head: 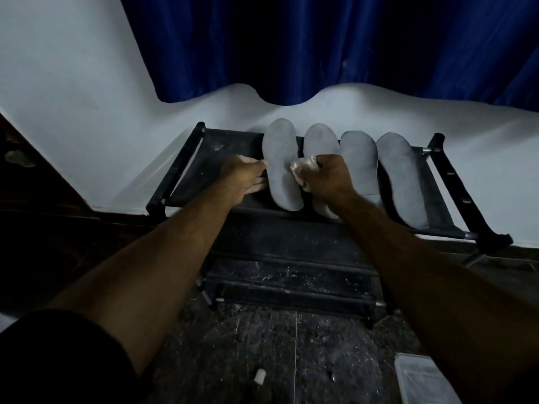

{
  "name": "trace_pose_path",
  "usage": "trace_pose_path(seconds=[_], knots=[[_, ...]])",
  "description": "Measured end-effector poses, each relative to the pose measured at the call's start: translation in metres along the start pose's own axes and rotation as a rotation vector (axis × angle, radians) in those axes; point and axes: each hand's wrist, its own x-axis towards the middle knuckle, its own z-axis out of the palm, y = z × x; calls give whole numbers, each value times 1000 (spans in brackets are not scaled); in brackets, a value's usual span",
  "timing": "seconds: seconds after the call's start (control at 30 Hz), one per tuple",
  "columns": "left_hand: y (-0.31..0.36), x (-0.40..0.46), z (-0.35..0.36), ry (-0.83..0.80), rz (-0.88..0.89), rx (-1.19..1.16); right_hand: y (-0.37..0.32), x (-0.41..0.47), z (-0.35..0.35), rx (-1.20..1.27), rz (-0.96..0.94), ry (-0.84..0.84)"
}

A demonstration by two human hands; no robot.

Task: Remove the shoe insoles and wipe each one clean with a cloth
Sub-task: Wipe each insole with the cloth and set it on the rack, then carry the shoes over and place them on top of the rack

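Observation:
Several grey insoles lie side by side on the top shelf of a black shoe rack (204, 153). My left hand (243, 179) rests on the shelf, its fingertips touching the left edge of the leftmost insole (280, 164). My right hand (329, 177) grips a crumpled white cloth (303, 166) against the right edge of that insole. It covers the middle of the second insole (320, 141). A third insole (360, 158) and a fourth insole (404, 179) lie further right, untouched.
The rack stands against a white wall (87, 112) under a blue curtain (320, 48). Lower black shelves (291, 275) show below. On the dark speckled floor lie a small white object (55, 376) and a clear plastic box (423, 380) at lower right.

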Motion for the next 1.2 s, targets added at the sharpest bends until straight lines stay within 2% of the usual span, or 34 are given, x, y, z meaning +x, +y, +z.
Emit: trace_pose_path(seconds=[0.43,0.67,0.8,0.93,1.07,1.2], knots=[[-21,19,4,-4,15,34,24,0,6,67,46,101],[-24,25,3,46,27,70,25,-1,6,87,50,174],[-26,15,8,255,184,135,14,-9,2,201,31,234],[-26,-7,2,409,399,332,-1,-22,-9,327,28,240],[-25,-42,2,397,624,496,-14,-43,-29,355,-3,226],[-36,-85,29,249,744,619,-17,-84,-61,296,-27,217]])
